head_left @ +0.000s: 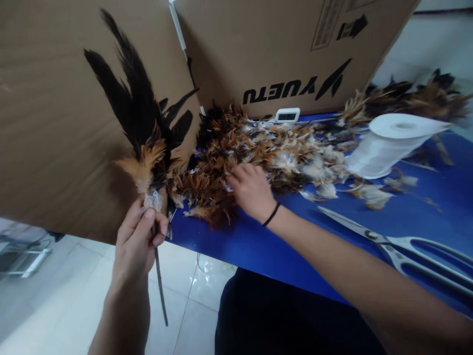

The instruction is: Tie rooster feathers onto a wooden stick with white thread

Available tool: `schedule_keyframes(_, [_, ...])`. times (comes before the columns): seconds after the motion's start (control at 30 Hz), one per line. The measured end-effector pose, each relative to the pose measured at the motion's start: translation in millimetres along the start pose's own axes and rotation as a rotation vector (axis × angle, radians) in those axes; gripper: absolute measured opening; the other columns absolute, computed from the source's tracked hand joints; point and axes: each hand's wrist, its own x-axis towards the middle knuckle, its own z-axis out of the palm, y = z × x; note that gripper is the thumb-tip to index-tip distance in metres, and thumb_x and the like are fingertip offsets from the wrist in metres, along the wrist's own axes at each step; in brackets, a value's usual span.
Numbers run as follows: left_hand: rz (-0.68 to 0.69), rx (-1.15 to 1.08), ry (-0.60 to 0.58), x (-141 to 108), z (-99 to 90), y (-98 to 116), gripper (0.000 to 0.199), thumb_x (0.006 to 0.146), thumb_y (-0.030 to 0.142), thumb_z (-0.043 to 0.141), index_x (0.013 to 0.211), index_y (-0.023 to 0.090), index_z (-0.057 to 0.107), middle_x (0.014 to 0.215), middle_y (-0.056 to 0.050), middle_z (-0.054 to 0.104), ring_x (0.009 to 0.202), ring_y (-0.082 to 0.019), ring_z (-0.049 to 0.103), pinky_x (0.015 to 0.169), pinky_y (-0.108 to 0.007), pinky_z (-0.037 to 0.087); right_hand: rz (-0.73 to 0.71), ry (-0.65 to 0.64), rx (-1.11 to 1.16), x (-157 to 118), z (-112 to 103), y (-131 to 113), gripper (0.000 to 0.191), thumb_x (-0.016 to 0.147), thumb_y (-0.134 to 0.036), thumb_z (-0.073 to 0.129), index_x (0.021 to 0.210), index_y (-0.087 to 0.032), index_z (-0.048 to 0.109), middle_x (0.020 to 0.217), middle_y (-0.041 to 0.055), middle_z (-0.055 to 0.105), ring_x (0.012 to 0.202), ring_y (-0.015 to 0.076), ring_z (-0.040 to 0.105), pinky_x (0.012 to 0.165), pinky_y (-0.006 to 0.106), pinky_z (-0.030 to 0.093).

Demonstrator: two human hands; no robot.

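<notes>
My left hand is closed around a thin dark stick just below a tuft of feathers. Long black feathers fan upward from the stick's top, with an orange-brown feather and white fluff lower down. On the blue table lies a heap of brown, white and black feathers. My right hand, a black band at its wrist, reaches into the near side of that heap. Its fingers curl together, but the tips are hidden, so what they pinch cannot be made out.
A large cardboard box stands behind the heap, its panel extending left. A small white digital display rests against it. To the right are a roll of white ribbon, metal scissors and more feathers on the blue table.
</notes>
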Motion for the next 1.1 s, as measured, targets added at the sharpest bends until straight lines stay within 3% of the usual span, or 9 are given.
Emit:
schedule_keyframes(0.1, [-0.010,0.002,-0.031,1,5.1,-2,0.017,0.081,0.024,0.059,0.097,0.019,0.059,0.060,0.000,0.053,0.044,-0.006,0.036,0.038,-0.016,0.024,-0.202,-0.118,0.242,-1,7,-44,0.024,0.092,-0.027,0.043,0.084,-0.017,0.064,0.091,0.0078,0.060,0.092,0.0225,0.045,0.080,0.038,0.031])
schedule_keyframes(0.23, [-0.036,-0.037,-0.019,3,8.8,-4,0.027,0.081,0.027,0.060,0.107,0.020,0.059,0.064,0.001,0.051,0.046,-0.005,0.039,0.040,-0.015,0.027,-0.154,-0.183,0.344,1,26,-63,0.021,0.088,-0.020,0.047,0.083,-0.014,0.066,0.092,0.0091,0.062,0.092,0.0227,0.049,0.081,0.038,0.034])
schedule_keyframes(0.37, [-0.125,-0.094,-0.044,8,9.3,-6,0.033,0.084,0.037,0.054,0.111,0.019,0.057,0.065,0.000,0.051,0.045,-0.006,0.038,0.038,-0.016,0.026,-0.068,-0.193,0.420,7,24,-38,0.018,0.083,-0.012,0.048,0.079,-0.015,0.066,0.085,0.0065,0.064,0.084,0.0169,0.053,0.074,0.029,0.038])
schedule_keyframes(0.57, [-0.251,-0.091,-0.131,20,33.7,-13,0.034,0.078,0.028,0.062,0.111,0.020,0.055,0.066,0.002,0.047,0.044,-0.004,0.037,0.037,-0.013,0.021,0.252,-0.297,0.794,-11,-20,27,0.013,0.079,-0.017,0.054,0.074,-0.015,0.065,0.061,-0.0029,0.057,0.059,0.0091,0.049,0.059,0.021,0.036])
schedule_keyframes(0.7, [-0.283,-0.105,-0.236,25,56.8,-18,0.038,0.077,0.026,0.063,0.113,0.022,0.055,0.067,0.002,0.048,0.044,-0.004,0.038,0.036,-0.012,0.021,0.213,-0.344,0.685,-39,-48,69,0.016,0.080,-0.017,0.052,0.083,-0.017,0.068,0.069,-0.0017,0.063,0.065,0.0111,0.055,0.065,0.023,0.041])
schedule_keyframes(0.83, [-0.318,-0.133,-0.312,26,75.0,-20,0.035,0.079,0.027,0.060,0.113,0.022,0.055,0.068,0.002,0.049,0.044,-0.004,0.037,0.034,-0.012,0.021,0.253,-0.190,0.373,-66,-67,99,0.027,0.076,-0.008,0.052,0.097,-0.015,0.068,0.098,0.0070,0.067,0.094,0.0200,0.059,0.088,0.034,0.042])
schedule_keyframes(0.93, [-0.356,-0.151,-0.344,26,86.9,-24,0.033,0.080,0.029,0.058,0.112,0.021,0.055,0.068,0.001,0.049,0.044,-0.005,0.038,0.034,-0.012,0.021,0.285,-0.096,0.319,-80,-76,101,0.028,0.080,-0.008,0.047,0.097,-0.016,0.068,0.097,0.0066,0.067,0.096,0.0201,0.058,0.090,0.036,0.042])
schedule_keyframes(1.1, [-0.421,-0.129,-0.400,22,103.9,-40,0.034,0.076,0.028,0.064,0.108,0.019,0.058,0.067,0.003,0.046,0.044,-0.004,0.038,0.034,-0.011,0.019,-0.080,-0.307,0.350,-96,-66,68,0.022,0.086,-0.015,0.052,0.101,-0.021,0.067,0.105,0.0047,0.064,0.099,0.0190,0.052,0.085,0.034,0.038])
